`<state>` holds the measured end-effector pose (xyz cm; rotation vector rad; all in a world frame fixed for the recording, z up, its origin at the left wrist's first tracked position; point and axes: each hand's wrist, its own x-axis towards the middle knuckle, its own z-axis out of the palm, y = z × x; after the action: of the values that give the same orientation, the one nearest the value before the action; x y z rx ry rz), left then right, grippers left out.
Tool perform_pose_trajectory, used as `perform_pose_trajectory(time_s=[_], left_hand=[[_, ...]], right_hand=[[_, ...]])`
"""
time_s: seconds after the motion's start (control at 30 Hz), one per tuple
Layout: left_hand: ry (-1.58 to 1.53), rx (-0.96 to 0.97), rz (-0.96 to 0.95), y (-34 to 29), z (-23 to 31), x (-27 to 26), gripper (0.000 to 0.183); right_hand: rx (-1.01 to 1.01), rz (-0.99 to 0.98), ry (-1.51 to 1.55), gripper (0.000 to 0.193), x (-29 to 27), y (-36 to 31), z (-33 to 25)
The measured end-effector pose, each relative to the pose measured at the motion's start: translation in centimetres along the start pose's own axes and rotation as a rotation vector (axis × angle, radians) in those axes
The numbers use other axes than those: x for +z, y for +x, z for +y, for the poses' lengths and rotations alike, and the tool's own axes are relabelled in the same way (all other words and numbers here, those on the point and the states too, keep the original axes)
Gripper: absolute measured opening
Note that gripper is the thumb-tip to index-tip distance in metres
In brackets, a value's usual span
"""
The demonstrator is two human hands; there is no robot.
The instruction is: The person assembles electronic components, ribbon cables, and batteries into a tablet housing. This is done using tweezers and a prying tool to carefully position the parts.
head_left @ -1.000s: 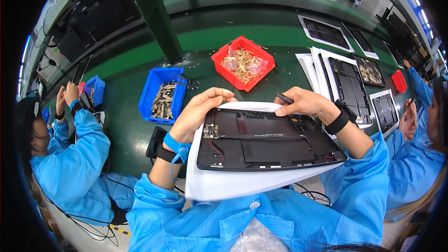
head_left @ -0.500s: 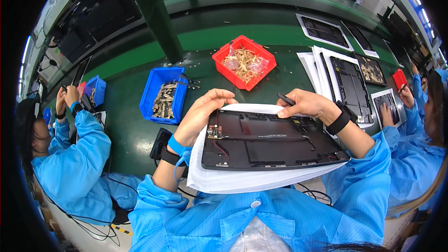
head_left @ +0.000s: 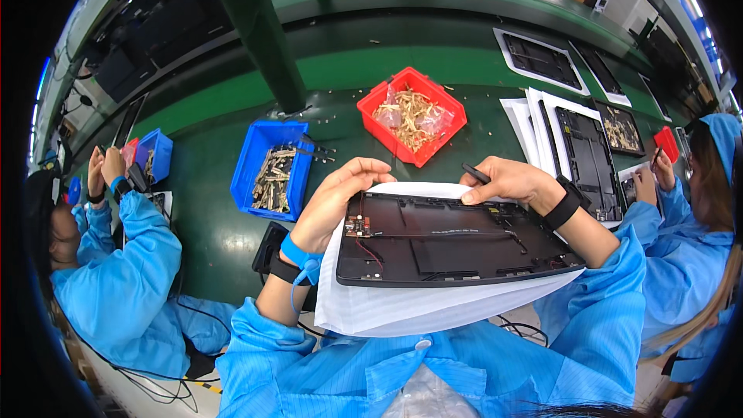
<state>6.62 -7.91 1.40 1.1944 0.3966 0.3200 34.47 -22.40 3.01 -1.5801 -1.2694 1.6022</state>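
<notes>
Right hand holds slim black rod-shaped tool, thumb on flat black plastic-looking rectangular housing; left hand's grip unclear. Housing probably light, stiff, fragile inside; best held by edges.

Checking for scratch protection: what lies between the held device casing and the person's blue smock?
In the head view, a white sheet shows between the casing and smock.

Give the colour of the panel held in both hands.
The panel is black; see the head view.

Bright; soft glare on table, edges bowed
</notes>
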Motion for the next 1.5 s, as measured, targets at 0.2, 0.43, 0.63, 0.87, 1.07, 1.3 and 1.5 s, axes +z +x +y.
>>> perform_pose_trajectory(time_s=[0.2,0.43,0.63,0.87,1.07,1.3,1.5], left_hand=[[-0.008,0.009,0.014,0.9,-1.1,-0.6,0.026],[-0.113,0.017,0.07,0.2,0.3,0.0,0.033],[-0.398,0.348,0.192,-2.4,2.0,2.7,0.066],[-0.11,0.037,-0.228,-4.4,-3.4,5.1,0.045],[0.026,-0.094,-0.302,-4.7,-5.1,6.6,0.039],[0.167,-0.034,-0.296,-4.8,-4.3,6.0,0.038],[0.487,0.193,-0.189,-6.9,-0.4,4.1,0.034]], right_hand=[[0.017,-0.045,0.042,0.029,-0.6,0.8,0.2],[-0.025,-0.043,-0.035,0.028,-1.9,1.8,-0.9],[-0.335,0.365,-0.111,0.029,-8.9,1.1,-6.6],[-0.431,0.992,0.34,0.018,-15.3,15.3,-6.9],[-0.141,1.36,0.17,0.034,-17.3,23.5,-4.7],[0.018,1.232,-1.0,0.047,-18.4,17.6,-5.4],[0.139,0.907,-1.889,0.011,-24.6,8.6,0.6]])
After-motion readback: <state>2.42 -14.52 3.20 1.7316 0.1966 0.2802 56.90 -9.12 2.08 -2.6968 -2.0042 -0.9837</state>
